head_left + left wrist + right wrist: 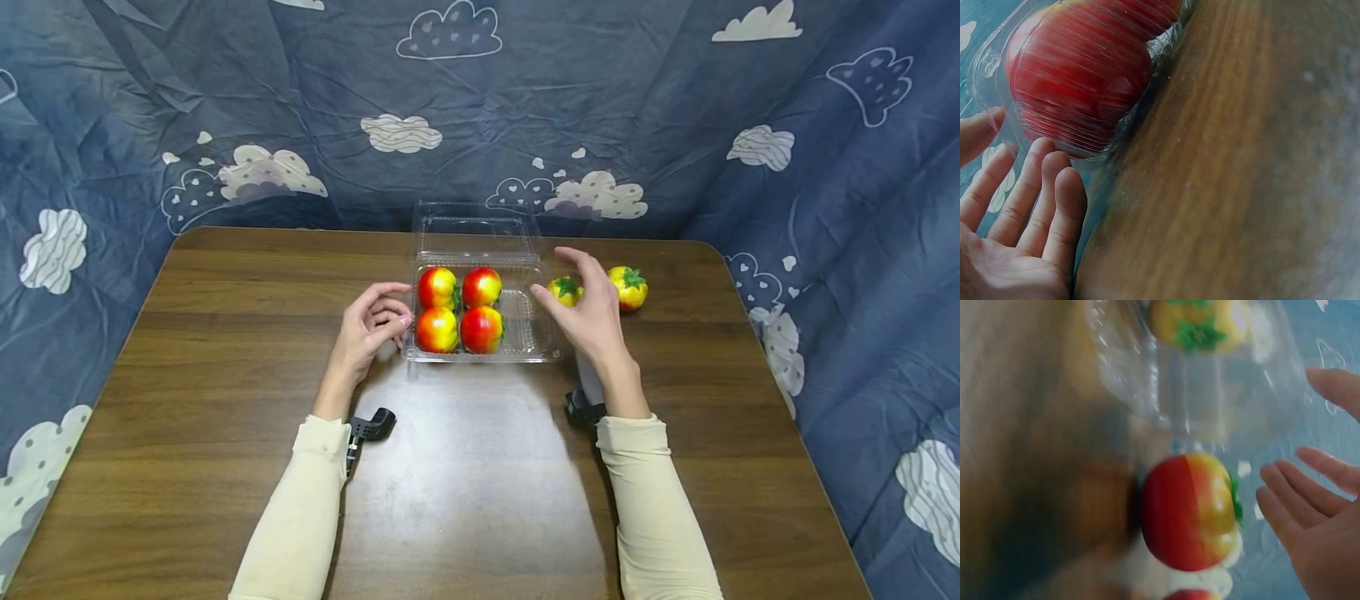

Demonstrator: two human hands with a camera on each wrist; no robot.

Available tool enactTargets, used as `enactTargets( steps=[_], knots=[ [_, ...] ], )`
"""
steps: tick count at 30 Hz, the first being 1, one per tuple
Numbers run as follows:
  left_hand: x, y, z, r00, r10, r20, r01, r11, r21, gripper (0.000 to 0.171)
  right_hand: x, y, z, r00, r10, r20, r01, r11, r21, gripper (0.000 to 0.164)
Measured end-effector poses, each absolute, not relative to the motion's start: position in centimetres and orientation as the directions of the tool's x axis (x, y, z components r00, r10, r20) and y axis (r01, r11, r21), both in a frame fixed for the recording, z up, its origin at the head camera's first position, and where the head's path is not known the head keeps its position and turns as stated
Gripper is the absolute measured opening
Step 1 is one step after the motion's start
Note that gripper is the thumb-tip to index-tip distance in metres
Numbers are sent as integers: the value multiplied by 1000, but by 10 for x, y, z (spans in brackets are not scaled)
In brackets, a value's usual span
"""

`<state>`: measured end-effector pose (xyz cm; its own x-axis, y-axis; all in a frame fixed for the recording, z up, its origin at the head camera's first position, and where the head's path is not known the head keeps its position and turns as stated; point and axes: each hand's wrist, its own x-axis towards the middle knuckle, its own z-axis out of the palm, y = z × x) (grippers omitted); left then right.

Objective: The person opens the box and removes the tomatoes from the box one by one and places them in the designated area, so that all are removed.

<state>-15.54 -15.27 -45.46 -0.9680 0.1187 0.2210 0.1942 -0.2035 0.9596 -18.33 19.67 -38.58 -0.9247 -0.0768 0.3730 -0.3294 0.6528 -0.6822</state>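
A clear plastic clamshell box [528, 333] lies with its lid raised at the back. Inside, on its left and middle, sit several red-and-yellow fruits [437, 330] with green leafy tops. My left hand [367, 329] is at the box's left wall; in the left wrist view its loosely extended fingers [1047, 215] reach the box's corner, fingertips right at the rim. To the right of the box, my right hand [596, 321] hovers with thumb and fingers spread, holding nothing. Two more such fruits are beside it: one [564, 290] between thumb and index in the head view, another [627, 287] behind the hand.
The raised lid [476, 233] leans toward the blue cloud-print cloth [360, 67] behind the brown wooden table [225, 375]. A black wrist camera mount [372, 425] sits by the left sleeve, and another [583, 408] by the right.
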Motion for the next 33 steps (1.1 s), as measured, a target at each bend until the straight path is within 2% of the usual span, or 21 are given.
enactTargets(
  steps=[6,13,20,33],
  knots=[
    [-156,-153,-455,-967,122,223,196,-201,960,46,-179,180,-390,-916,-179,360,-388,627,-675,64],
    [-156,-151,-453,-965,126,228,199,-209,957,47,-175,173,-391,-919,-266,291,-393,556,-732,58],
    [-155,-153,-455,-967,119,226,200,-198,960,45,-173,168,-394,-874,-431,225,-443,515,-734,54],
    [-154,-152,-455,-969,116,218,193,-194,962,45,-169,162,-397,-832,-534,152,-485,564,-668,53]
  ],
)
